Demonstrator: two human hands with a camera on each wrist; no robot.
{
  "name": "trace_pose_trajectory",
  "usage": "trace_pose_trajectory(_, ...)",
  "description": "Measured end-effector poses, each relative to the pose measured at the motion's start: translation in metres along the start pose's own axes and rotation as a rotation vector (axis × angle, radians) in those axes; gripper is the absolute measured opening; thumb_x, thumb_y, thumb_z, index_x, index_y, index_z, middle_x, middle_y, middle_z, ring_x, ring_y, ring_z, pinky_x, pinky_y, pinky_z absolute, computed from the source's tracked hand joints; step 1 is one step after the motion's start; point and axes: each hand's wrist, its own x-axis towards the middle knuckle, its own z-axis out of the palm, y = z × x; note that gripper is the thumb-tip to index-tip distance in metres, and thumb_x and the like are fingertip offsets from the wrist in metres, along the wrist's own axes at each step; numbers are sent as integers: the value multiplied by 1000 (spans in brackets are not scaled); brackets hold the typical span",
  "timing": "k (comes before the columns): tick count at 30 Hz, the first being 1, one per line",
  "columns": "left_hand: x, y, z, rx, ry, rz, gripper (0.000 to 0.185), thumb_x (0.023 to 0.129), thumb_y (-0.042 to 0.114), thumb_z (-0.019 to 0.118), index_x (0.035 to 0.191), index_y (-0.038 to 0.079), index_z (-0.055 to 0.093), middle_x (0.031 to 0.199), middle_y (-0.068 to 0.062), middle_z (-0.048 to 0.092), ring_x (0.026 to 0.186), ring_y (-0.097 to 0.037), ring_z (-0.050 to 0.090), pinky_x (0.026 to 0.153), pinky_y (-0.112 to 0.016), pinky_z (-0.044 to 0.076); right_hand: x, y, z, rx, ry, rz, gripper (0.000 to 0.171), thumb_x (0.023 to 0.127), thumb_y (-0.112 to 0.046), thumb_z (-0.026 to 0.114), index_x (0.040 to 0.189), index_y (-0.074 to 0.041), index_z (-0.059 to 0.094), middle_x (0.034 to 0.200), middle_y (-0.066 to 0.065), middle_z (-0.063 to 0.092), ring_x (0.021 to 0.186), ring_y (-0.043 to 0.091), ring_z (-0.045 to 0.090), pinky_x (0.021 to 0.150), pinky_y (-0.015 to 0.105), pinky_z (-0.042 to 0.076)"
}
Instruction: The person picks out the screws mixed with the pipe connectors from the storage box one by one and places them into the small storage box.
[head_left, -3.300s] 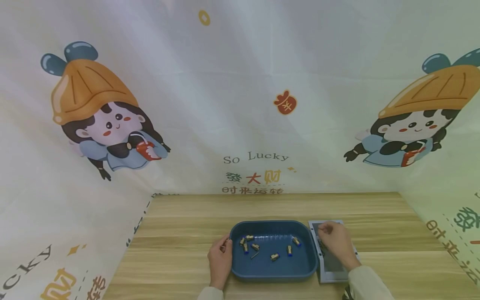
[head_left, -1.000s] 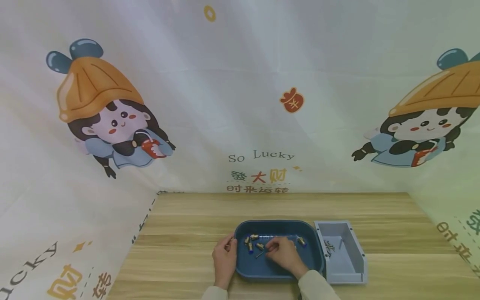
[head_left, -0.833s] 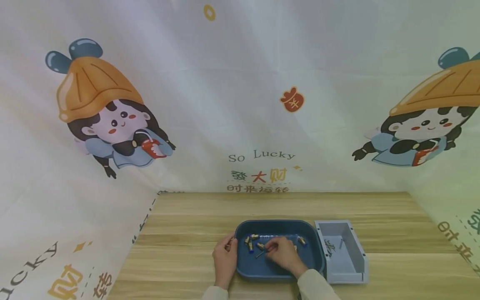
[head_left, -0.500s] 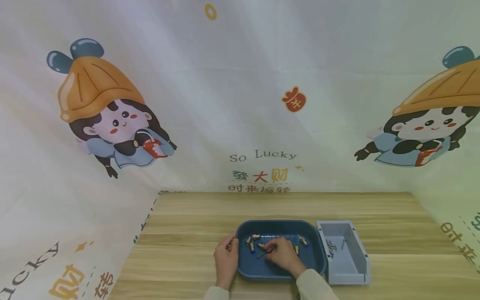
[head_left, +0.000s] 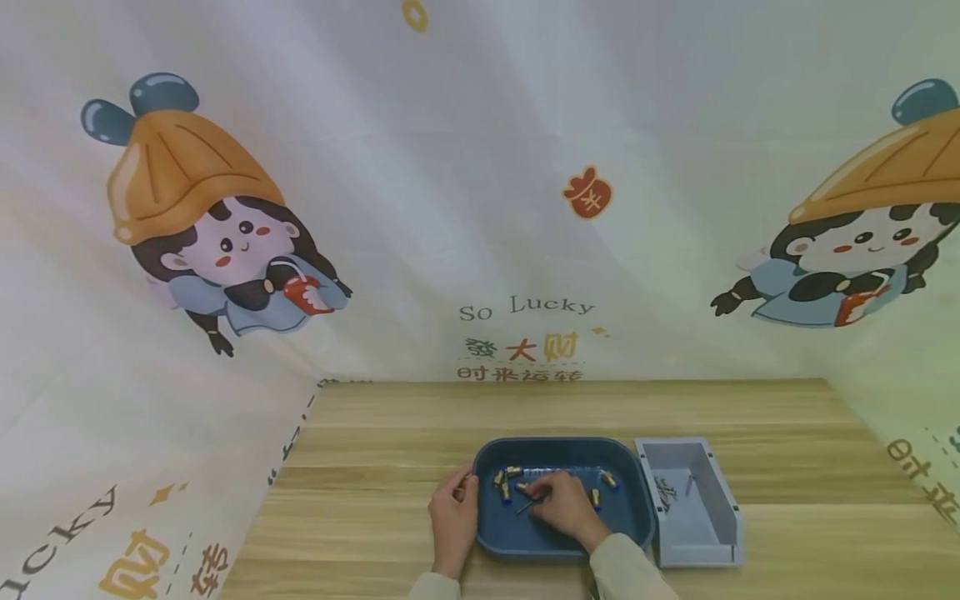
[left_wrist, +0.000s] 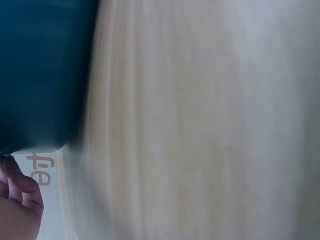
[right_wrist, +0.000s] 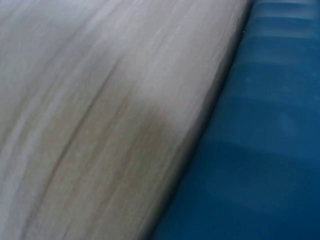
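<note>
A dark blue tray (head_left: 562, 546) stands on the table, and my left hand (head_left: 453, 517) grips its left rim. In the left wrist view, curled fingers (left_wrist: 22, 187) show by the tray's corner. Inside the tray lie several brass fittings with blue ends, among them a fitting (head_left: 596, 498) right of my right hand (head_left: 564, 508). That hand reaches down into the tray, thumb and forefinger pinching a small dark screw (head_left: 524, 507); the contact is small and partly hidden. Another brass fitting (head_left: 522, 487) lies close to these fingertips. The right wrist view shows only table and blue tray wall.
A grey open-fronted bin (head_left: 693, 554) stands against the tray's right side. Several small screws (head_left: 665, 493) lie in its left part, with one screw (head_left: 690, 484) apart from them. Behind the wooden table (head_left: 390, 417) hangs a printed curtain (head_left: 450, 208).
My right hand has moved left from above the grey bin into the blue tray. Over the last second it edged slightly left onto the screw. My left hand kept its place on the rim.
</note>
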Motion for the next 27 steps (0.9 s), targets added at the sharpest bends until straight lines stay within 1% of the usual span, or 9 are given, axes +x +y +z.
trace_pose_trajectory(5,0,2,0,-8,-1,7,18,84,-1,65,101,0,71,78,-7,63,66,-3,49,59,-17,43,0,-1,-2,-21,2,-14,20,62,5,76,81,0,71,75,8,70,64,15,61,58,20,46)
trace_pose_trajectory(8,0,3,0,-8,-3,-2,18,84,-1,65,101,0,72,78,-6,63,66,-3,49,59,-17,43,0,-3,-2,-14,-3,-16,20,61,7,77,78,0,69,73,8,68,65,15,60,59,20,46)
trace_pose_trajectory(14,-1,3,-1,-11,-9,-22,19,84,-1,65,102,0,71,79,-8,63,67,-5,50,59,-16,44,-3,-2,0,-14,-28,-11,21,60,7,78,74,-3,66,69,3,65,62,9,55,58,19,46)
trace_pose_trajectory(21,-2,2,-2,-10,-16,-22,19,85,-1,64,102,-1,71,79,-7,62,67,-5,50,59,-16,43,-3,1,2,-68,-65,-29,18,62,8,75,71,-5,66,66,-1,60,61,4,49,57,19,42)
trace_pose_trajectory(27,-1,3,-1,-13,-13,-15,18,85,0,64,102,-2,71,79,-7,62,66,-4,49,59,-17,43,-2,2,2,-75,-78,-44,16,63,8,73,69,-5,67,64,-2,60,58,3,48,55,18,41)
